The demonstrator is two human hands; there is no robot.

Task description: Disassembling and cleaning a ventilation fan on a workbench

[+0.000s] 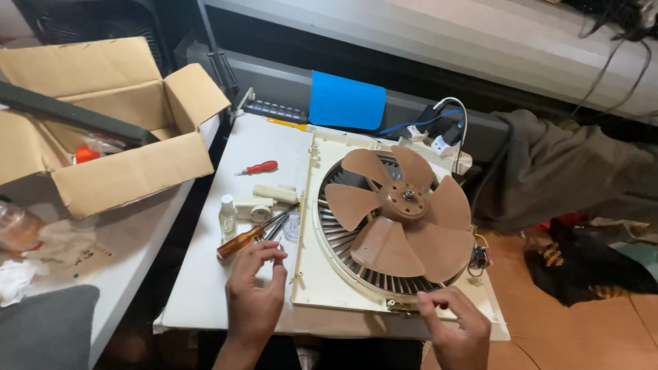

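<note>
Fingers of the left hand (255, 291), low and left of centre in the frame, curl inward with thumb and fingertips pinched close together; whether something small sits between them cannot be told. It hovers just beside the left edge of the cream fan housing (329, 274), near the amber-handled screwdriver (250, 236). At the lower right, the right hand (456, 325) rests half-curled on the housing's bottom edge, fingertips touching the frame beside a small brass-coloured fitting (404, 308). Brown fan blades (401, 212) fill the round grille at the centre of the frame. Further left on the white table (205, 288) lie a small white bottle (227, 216) and a red-handled screwdriver (259, 168). An open cardboard box (110, 137) sits at the upper left
</note>
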